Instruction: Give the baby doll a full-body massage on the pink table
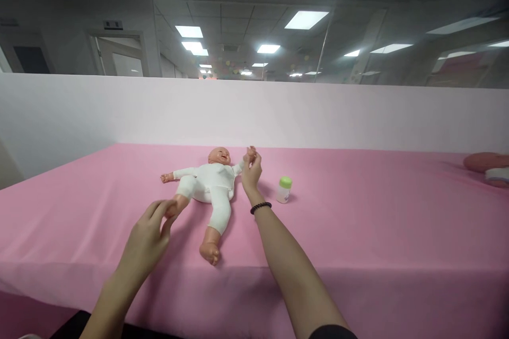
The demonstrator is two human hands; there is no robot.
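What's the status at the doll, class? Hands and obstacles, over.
Left hand at foot of white-suited plastic baby doll; right hand holding its outstretched hand. Green-capped baby bottle right of it, not in way.

The left hand [145,241] is at near left with curved fingers, while the right arm [294,270] reaches far and the right hand [251,172] pinches upward.

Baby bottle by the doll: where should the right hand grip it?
Likely around the baby bottle's white body, from the left, where the right hand is: it stands upright, and the body is taller than the green cap.
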